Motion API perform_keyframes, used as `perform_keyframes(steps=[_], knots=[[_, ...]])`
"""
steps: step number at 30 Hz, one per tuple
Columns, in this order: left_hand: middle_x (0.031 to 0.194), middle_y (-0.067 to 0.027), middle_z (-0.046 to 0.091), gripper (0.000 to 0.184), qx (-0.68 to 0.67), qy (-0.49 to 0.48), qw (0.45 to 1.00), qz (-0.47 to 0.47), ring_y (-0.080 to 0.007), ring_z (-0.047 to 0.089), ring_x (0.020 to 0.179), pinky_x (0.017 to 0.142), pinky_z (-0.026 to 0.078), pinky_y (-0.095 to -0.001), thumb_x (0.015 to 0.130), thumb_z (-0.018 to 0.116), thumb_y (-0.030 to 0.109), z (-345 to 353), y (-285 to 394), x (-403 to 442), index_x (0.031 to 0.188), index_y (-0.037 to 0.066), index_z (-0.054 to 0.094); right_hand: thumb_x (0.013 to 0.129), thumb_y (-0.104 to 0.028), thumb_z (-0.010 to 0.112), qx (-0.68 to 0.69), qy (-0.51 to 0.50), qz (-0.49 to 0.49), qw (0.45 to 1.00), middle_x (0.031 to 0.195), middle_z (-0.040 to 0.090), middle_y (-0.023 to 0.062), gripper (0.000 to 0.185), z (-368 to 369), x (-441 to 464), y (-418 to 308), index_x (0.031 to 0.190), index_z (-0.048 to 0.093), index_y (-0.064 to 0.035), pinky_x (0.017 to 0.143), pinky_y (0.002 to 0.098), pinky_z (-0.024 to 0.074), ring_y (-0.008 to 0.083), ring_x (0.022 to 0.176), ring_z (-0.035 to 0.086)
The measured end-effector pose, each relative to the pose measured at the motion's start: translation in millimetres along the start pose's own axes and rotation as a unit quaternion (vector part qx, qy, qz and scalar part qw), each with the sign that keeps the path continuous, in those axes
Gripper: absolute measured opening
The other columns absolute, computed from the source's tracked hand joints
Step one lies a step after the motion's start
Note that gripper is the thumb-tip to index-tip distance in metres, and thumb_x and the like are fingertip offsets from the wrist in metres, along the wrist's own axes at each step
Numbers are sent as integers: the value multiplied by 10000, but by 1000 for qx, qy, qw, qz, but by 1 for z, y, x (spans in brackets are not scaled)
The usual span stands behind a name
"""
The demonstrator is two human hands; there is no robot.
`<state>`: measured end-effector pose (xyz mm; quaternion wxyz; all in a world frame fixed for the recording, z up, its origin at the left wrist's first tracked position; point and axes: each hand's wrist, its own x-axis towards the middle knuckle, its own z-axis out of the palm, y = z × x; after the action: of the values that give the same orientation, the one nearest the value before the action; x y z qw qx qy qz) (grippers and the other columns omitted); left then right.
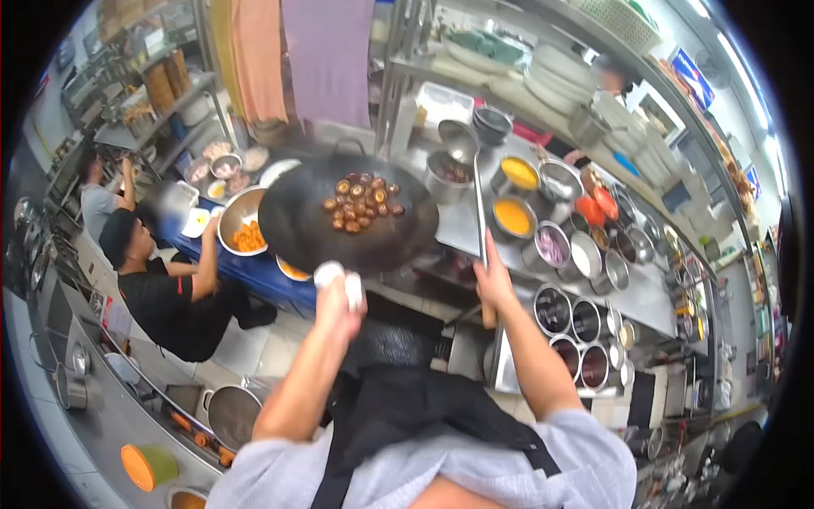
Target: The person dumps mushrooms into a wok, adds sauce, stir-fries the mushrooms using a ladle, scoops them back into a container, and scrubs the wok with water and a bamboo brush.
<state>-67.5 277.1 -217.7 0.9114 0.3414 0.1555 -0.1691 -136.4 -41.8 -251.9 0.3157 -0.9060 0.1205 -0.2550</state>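
My left hand (337, 312) is closed round a white cloth (354, 288) at the near edge of a big black wok (292, 208), gripping it there. Brown, glossy mushrooms (363, 202) lie heaped inside the wok, towards its far side. My right hand (494, 280) is wrapped round the handle of a long metal ladle (480, 191). The ladle points away from me, its bowl just above a steel pot (441, 188) that has dark pieces in it.
Steel pots of yellow sauce (514, 216) and chopped purple onion (553, 246) crowd the counter at right. Several dark-filled containers (566, 355) stand below. Left of the wok, a co-worker (170, 280) reaches to a bowl of orange pieces (241, 204). Another person (102, 191) is behind.
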Motion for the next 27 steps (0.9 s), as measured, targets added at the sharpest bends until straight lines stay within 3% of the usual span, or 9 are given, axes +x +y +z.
perform_keyframes(steps=[5,8,11,12,15,17,19,25,27], knots=[[629,-23,493,71,-20,-78,995,-65,-158,498,493,367,305,-281,874,547,131,-18,19,8,841,100,493,900,-28,511,199,-199,212,936,1257,581,244,777,-41,-39,-115,1543,125,-227,749,413,537,344,813,681],[674,-37,510,91,91,-60,992,55,-167,520,496,373,371,-266,870,542,140,-2,-6,-2,929,118,476,900,-42,495,42,-56,-45,997,864,647,266,785,-7,-41,-122,1544,72,-194,618,434,491,355,618,628],[766,-26,506,215,111,-83,968,209,-154,541,554,429,438,-302,815,511,2,-29,-65,15,984,109,435,912,-80,503,-46,-125,48,990,893,610,361,809,20,-31,-132,1539,9,-212,692,475,486,473,755,642],[791,-18,498,274,107,-33,961,253,-149,554,609,489,462,-298,788,512,-36,-22,-76,13,1009,104,431,927,-87,497,19,-120,24,992,801,639,265,789,30,-31,-139,1540,21,-226,597,463,487,389,644,642],[762,-13,503,198,134,-19,968,211,-146,545,586,467,443,-304,808,546,5,-16,-62,34,955,106,459,960,-125,499,491,-311,255,773,673,499,28,743,33,-28,-142,1537,46,-241,434,301,443,108,525,493],[614,-3,499,87,117,-61,989,65,-146,491,461,362,347,-297,865,552,138,-7,-25,23,801,131,494,987,-134,472,754,-335,348,446,754,459,15,367,47,-15,-123,1330,345,-158,439,230,393,51,512,452],[622,-18,516,88,67,-42,997,-25,-146,500,474,374,331,-277,871,558,155,-20,-23,24,807,120,508,1000,-146,453,810,-307,388,316,756,449,11,125,60,-17,-127,1103,394,-108,464,218,406,36,515,457],[656,-33,518,73,56,-8,997,-51,-156,505,513,398,335,-267,871,552,153,-22,-30,11,837,101,514,995,-173,462,779,-293,422,359,723,463,-1,236,30,-13,-133,797,423,-50,471,205,414,36,505,472],[681,-37,521,59,59,-25,996,-53,-155,511,534,402,335,-267,868,548,147,-18,-30,19,855,100,514,981,-106,468,786,-255,401,396,766,463,25,106,12,-7,-123,1059,396,-110,450,200,397,40,505,460]])
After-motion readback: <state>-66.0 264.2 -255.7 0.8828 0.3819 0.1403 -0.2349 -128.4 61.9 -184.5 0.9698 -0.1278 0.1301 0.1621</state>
